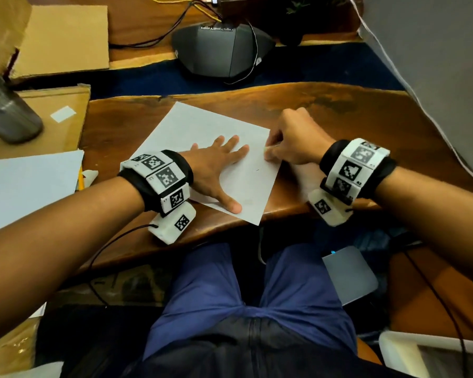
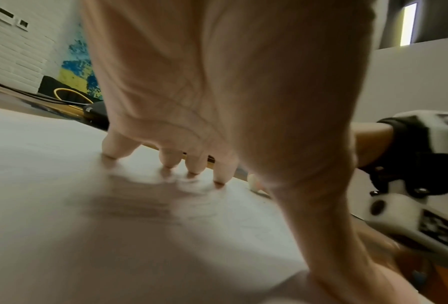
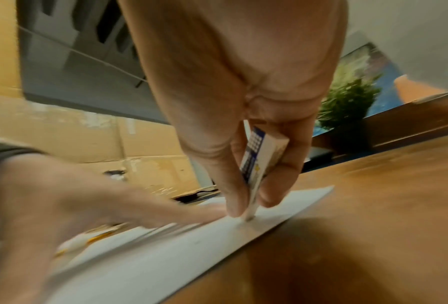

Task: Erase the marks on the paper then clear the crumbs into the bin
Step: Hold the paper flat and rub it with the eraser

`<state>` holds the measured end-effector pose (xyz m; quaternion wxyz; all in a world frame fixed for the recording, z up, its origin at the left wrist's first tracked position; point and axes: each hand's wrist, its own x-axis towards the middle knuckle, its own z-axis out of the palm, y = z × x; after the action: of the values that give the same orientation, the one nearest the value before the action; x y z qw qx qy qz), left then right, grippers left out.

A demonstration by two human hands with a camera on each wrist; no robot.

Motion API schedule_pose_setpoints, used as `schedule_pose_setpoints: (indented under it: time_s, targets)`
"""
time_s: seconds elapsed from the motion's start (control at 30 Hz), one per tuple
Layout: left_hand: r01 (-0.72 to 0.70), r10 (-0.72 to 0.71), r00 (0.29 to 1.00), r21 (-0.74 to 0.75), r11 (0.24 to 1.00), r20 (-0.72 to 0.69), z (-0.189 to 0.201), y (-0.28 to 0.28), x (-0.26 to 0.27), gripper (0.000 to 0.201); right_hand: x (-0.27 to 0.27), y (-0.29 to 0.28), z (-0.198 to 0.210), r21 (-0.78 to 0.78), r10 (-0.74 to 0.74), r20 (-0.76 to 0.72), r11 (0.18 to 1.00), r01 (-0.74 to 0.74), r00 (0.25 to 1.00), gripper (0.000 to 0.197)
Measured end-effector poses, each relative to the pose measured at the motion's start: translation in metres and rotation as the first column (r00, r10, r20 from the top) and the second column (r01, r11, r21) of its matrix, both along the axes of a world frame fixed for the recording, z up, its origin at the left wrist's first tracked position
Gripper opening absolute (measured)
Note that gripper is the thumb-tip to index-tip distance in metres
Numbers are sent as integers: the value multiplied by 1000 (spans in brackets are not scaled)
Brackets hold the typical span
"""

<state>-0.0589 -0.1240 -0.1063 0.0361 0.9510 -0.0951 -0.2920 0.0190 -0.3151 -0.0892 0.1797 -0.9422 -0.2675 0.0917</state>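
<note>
We spread our left hand (image 1: 216, 170) flat on the paper (image 1: 200, 124) to pin it; right hand (image 1: 292, 140) beside it pinches the eraser (image 3: 259, 162), tip rubbing near the edge.

two hands (image 1: 216, 170); one eraser (image 3: 259, 164); two paper sheets (image 1: 202, 126); one bottle (image 1: 6, 107)
</note>
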Motion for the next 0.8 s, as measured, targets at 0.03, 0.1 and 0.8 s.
schedule_pose_setpoints:
  time_s: [0.03,0.1,0.8]
  targets:
    - [1,0,1000,6,1000,-8,0,-1,1,141,-13,4,-1,-6,65,2,998,-65,998,12]
    - [-1,1,1000,13,1000,-25,1,-3,2,140,-32,8,-2,-18,208,-44,978,-209,977,9]
    - [-36,37,998,30,999,-45,1,-7,4,141,-7,-1,4,-7,173,-80,985,-174,982,15]
